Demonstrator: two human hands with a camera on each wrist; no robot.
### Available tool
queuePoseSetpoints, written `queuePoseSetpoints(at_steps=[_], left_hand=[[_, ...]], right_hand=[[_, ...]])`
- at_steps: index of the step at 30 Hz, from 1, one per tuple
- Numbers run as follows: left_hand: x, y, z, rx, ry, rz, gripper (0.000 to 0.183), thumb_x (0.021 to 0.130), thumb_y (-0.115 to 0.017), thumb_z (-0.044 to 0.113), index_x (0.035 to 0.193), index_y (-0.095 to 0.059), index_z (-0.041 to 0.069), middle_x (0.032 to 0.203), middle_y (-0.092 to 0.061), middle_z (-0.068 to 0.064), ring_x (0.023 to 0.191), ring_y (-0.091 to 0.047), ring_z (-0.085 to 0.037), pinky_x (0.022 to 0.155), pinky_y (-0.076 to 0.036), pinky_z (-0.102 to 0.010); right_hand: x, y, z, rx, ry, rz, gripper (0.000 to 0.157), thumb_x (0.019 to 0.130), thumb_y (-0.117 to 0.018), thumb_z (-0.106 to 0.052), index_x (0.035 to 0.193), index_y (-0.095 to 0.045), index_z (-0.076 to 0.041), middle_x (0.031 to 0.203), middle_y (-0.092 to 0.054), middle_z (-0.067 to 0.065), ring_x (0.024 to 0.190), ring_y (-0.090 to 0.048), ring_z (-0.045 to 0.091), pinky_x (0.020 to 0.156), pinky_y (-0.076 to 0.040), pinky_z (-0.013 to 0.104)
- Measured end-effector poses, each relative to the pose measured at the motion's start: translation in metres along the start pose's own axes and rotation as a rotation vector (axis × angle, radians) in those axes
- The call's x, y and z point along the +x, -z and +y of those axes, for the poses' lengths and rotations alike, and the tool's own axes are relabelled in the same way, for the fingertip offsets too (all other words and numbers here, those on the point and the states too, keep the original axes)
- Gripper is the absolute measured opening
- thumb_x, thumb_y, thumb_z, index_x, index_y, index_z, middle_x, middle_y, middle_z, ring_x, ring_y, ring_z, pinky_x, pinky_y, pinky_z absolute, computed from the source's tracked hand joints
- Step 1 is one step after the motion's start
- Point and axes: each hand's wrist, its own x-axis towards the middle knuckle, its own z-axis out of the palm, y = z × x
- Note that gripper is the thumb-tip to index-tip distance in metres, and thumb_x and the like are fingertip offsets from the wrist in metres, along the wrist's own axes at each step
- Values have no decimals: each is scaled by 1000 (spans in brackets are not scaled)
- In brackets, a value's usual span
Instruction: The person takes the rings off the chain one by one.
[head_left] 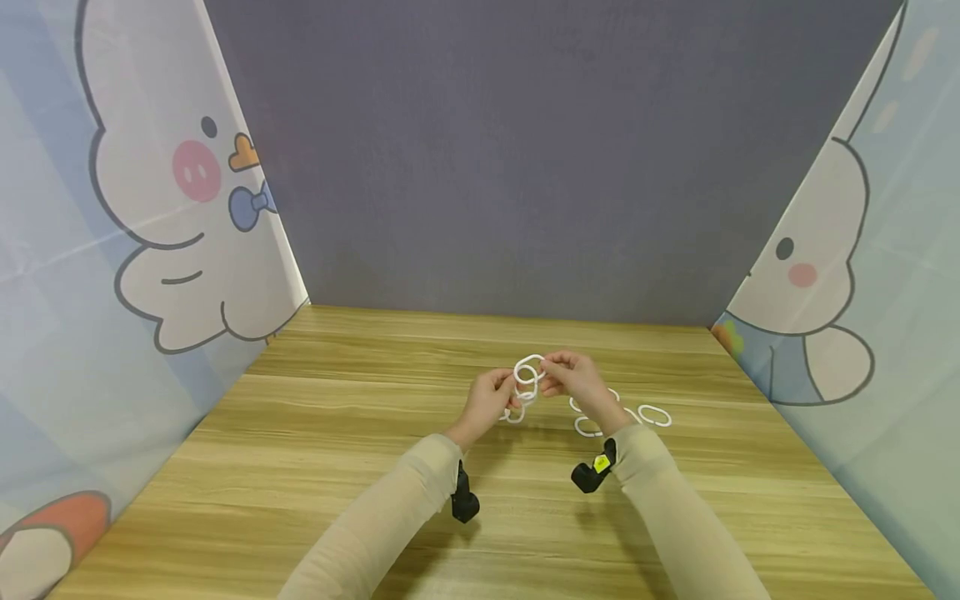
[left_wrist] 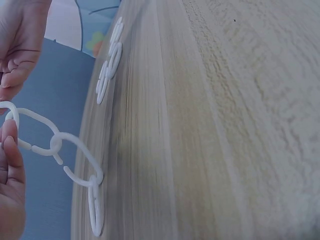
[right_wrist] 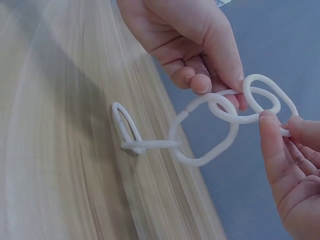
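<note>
A short chain of white oval plastic links (right_wrist: 200, 162) hangs between the hands, its lower end touching the table in the right wrist view. My left hand (head_left: 490, 402) pinches the chain's top link between thumb and fingers. In my right hand (head_left: 581, 382) another white link (right_wrist: 272, 85) is pinched by thumb and forefinger. This link crosses the chain's top link, and the two look looped together. Links in the chain have small gaps, as on one link (left_wrist: 82, 142) in the left wrist view. The fingertips hide part of the upper links.
Several loose white links, including one at the right end (head_left: 655, 416), lie on the wooden table (head_left: 300, 467) beyond and beside the right wrist, which partly hides them. A dark grey panel (head_left: 495, 167) stands behind, with printed curtains (head_left: 922, 333) at both sides.
</note>
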Motion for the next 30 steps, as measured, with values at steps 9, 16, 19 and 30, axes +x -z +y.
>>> queuePoseSetpoints(at_steps=[9, 16, 19, 30], left_hand=[[19, -1, -34, -18, 5, 27, 24, 96, -48, 5, 108, -58, -13, 73, -61, -18, 63, -60, -32, 64, -52, -49], [19, -1, -36, 0, 13, 33, 25, 97, -48, 7, 110, -58, -12, 70, -60, -9, 58, -57, -15, 66, -51, -49], [18, -1, -35, 8, 6, 40, 25, 96, -49, 6, 110, -58, -12, 71, -60, -8, 58, -58, -18, 65, -52, -47], [11, -1, -21, 8, -20, 34, 22, 95, -50, 2, 106, -59, -14, 76, -62, -21, 66, -59, -41, 64, -51, -49]], right_hand=[[-2, -4, 1, 56, -19, -21, 24, 96, -49, -5, 108, -47, 16, 84, -58, 9, 60, -64, 15, 60, -54, 27], [-3, -6, 1, 70, -20, -16, 21, 96, -48, -3, 104, -48, 16, 83, -58, 9, 61, -64, 14, 62, -54, 26], [-3, -6, 0, 59, -24, -20, 23, 96, -47, -4, 106, -47, 17, 84, -57, 10, 63, -64, 15, 63, -54, 26], [-4, -5, 0, 18, -55, -28, 25, 97, -44, -4, 110, -46, 18, 86, -57, 11, 64, -64, 13, 66, -54, 27]])
